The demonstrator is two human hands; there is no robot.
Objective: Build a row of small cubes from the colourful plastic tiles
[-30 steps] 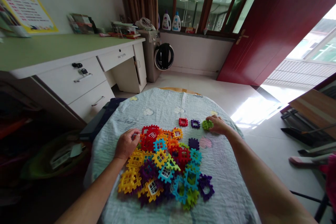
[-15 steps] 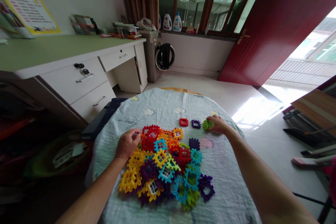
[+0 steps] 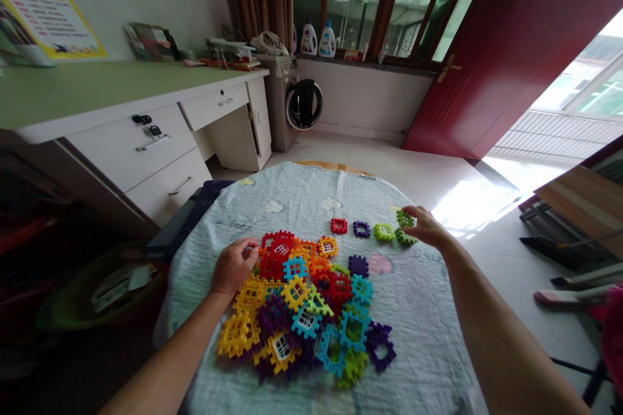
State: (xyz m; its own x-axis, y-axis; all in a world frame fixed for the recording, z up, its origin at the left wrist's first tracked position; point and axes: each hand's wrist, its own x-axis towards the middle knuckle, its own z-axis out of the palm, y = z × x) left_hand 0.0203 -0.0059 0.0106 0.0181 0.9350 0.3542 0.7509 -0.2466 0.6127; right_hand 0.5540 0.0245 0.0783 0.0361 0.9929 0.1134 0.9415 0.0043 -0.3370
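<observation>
A heap of coloured plastic interlocking tiles (image 3: 306,311) lies on a round table under a pale quilted cloth (image 3: 302,198). My left hand (image 3: 233,267) rests curled at the heap's left edge, fingertips against a red tile (image 3: 275,253). Beyond the heap sit a red tile (image 3: 339,225), a purple tile (image 3: 361,229) and a green tile (image 3: 384,231) in a row. My right hand (image 3: 426,227) is further right, near the table's edge, its fingers closed on green tile pieces (image 3: 405,227).
A desk with white drawers (image 3: 146,142) runs along the left. A washing machine (image 3: 296,104) stands at the back under a window sill with bottles. A red door (image 3: 511,45) is open at the right. A dark chair (image 3: 180,227) is tucked by the table's left.
My right hand has moved right, off the green tile in the row, and now grips other green pieces near the table's edge. My left hand has stayed put.
</observation>
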